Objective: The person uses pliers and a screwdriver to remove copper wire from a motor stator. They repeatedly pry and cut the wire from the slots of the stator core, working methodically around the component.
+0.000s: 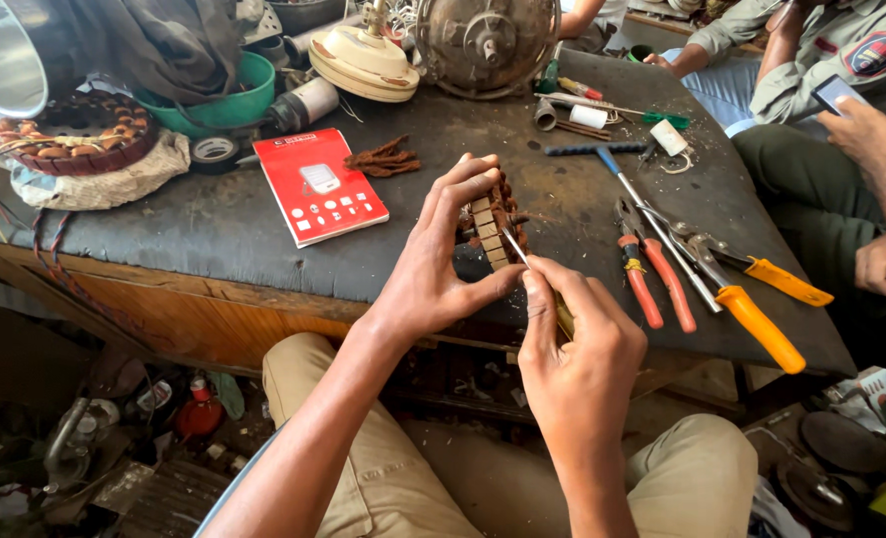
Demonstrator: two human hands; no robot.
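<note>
- Head view: our left hand (441, 261) wraps around a small motor stator (493, 221) with copper windings, fingers curled over its top and thumb pressed beneath, holding it at the near edge of the dark workbench (562, 199).
- Our right hand (574, 344) pinches a thin metal tool (515, 246) between thumb and forefinger, its tip touching the stator's slotted face.
- Just right of the stator lie red-handled pliers (652, 274) and orange-handled cutters (752, 309), side by side on the bench.
- To the left rests a red booklet (319, 186); beyond it a green bowl (226, 103) and a larger wound stator (84, 134) on cloth.
- At the far right, another person's hand (866, 128) holds a phone (835, 93), well apart from ours.
</note>
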